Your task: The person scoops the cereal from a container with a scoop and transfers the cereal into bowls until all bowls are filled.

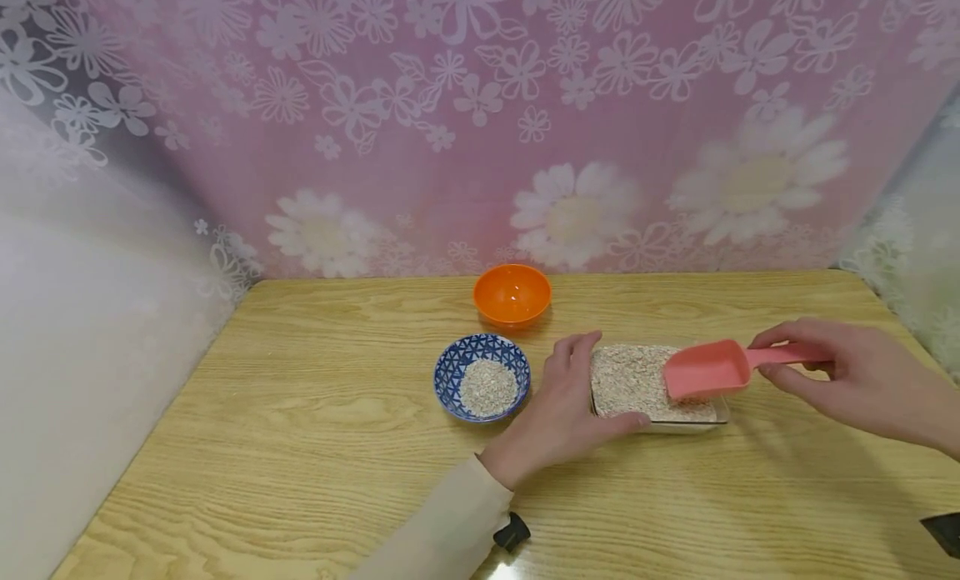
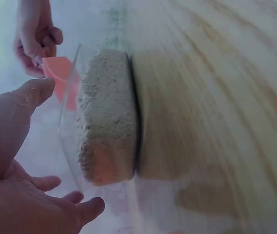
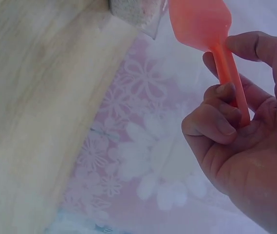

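Observation:
My right hand [image 1: 862, 380] grips the handle of a pink scoop [image 1: 707, 370], fingers curled round it, thumb near the neck. The scoop's bowl overlaps the right part of a clear rectangular container [image 1: 686, 428] full of oat flakes [image 1: 633, 378]; no flakes show inside the scoop. At the container's left end my left hand [image 1: 558, 409] spreads its fingers and thumb, the thumb along the near rim. In the left wrist view the left fingertips [image 2: 95, 207] lie close beside the container wall. A blue-and-white patterned bowl [image 1: 448, 378] with some flakes stands left of that hand.
An orange bowl [image 1: 512, 295] sits behind the patterned bowl, near the back edge of the wooden table [image 1: 300, 430]. A pink floral curtain [image 1: 420, 147] hangs behind the table, and pale fabric runs along both sides.

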Demonstrator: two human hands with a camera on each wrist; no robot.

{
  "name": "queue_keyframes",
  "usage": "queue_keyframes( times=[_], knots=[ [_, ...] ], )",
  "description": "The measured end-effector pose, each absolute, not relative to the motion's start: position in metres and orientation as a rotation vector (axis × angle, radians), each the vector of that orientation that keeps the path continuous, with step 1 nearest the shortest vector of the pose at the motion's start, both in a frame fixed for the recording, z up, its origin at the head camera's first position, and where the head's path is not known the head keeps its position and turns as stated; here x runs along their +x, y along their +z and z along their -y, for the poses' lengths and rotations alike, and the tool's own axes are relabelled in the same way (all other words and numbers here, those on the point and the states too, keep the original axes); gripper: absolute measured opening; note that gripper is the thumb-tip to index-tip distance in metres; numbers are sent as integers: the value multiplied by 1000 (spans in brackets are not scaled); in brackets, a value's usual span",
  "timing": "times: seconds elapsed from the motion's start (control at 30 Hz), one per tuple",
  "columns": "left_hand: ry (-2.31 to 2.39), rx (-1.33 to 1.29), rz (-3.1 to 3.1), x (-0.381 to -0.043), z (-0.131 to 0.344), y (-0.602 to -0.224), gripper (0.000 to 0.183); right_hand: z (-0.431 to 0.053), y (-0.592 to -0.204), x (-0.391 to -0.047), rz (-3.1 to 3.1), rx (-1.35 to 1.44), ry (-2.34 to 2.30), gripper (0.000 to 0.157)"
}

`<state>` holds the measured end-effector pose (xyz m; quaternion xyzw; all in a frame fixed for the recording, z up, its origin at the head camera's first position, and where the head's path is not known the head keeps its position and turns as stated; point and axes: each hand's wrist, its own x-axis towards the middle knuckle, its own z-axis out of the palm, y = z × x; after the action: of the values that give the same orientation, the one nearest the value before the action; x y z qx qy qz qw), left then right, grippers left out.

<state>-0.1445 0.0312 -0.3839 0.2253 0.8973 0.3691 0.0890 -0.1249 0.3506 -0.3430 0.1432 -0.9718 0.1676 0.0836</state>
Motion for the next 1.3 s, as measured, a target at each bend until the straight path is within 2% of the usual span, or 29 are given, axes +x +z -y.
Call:
queue_keyframes(
  times=[0.3,0.47,0.73,1.07,1.3],
  knots=[
    [979,579,-2660,-154,-47,-394,126,-347,-331,-131,2838,504,339,23],
    [975,552,-2623,-158,-50,-397,132,-343,-324,-135,2792,587,248,26],
    [982,515,-2585,-160,-49,-397,134,-336,-310,-145,2810,696,131,28],
    [999,487,-2572,-161,-48,-397,132,-317,-287,-149,3010,665,-35,15],
    [1010,477,-2566,-160,-48,-398,132,-304,-291,-151,3124,665,-63,12]
  ],
)
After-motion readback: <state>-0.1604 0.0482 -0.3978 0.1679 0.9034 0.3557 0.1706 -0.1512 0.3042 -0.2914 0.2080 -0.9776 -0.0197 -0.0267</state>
